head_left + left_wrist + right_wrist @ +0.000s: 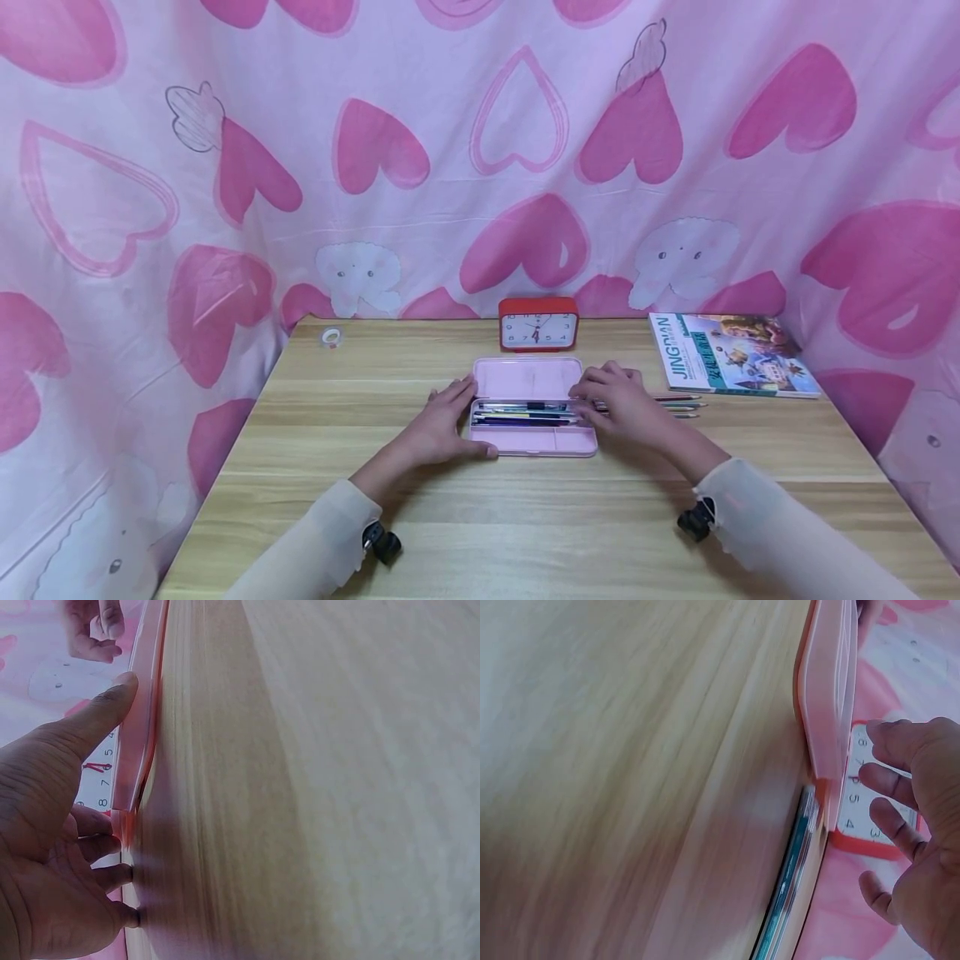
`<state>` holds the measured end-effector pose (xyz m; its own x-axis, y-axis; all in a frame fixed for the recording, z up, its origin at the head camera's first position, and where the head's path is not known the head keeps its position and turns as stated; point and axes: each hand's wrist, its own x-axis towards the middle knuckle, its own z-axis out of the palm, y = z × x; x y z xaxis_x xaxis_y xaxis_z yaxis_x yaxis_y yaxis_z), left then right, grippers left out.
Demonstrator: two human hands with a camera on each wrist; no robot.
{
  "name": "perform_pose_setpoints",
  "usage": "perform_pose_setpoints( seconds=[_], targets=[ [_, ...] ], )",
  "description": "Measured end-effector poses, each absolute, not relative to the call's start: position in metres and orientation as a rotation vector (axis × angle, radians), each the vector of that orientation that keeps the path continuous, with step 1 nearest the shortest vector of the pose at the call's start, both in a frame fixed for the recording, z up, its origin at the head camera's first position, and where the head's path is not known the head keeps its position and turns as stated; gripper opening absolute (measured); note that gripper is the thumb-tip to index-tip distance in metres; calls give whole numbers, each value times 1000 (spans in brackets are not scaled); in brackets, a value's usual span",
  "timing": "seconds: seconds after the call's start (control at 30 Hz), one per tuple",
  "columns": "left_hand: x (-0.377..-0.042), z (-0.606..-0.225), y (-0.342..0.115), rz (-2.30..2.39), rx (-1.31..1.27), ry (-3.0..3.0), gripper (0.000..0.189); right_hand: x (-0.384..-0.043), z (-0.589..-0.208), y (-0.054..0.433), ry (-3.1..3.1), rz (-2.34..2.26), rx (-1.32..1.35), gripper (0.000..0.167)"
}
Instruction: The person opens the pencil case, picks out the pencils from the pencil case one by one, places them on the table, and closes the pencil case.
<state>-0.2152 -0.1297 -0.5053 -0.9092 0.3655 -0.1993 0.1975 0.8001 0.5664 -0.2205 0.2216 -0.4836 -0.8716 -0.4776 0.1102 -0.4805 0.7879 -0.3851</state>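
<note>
While the left hand (442, 425) is spread wide, thumb touching its front wall, the pink pencil case (517, 441) lies open on the table (532, 525), pens (525, 417) in its rear half; the right hand (622, 402), empty and loosely bent, is at its right end, near loose pencils (684, 406).

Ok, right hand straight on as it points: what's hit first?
Likely the open lid of the pink pencil case: in the head view it lies just ahead of the right hand. Hand height over it is unclear.

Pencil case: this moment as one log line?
pink pencil case: open, pens inside; left hand: touches left end; right hand: over right end
</note>
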Motion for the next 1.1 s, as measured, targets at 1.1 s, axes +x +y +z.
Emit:
perform_pose_setpoints(
  seconds=[1.1],
  targets=[
    [-216, -507, -131, 807, 445, 2687, 128, -219, -495, 196, -2866, 137, 1024, 32]
  ],
)
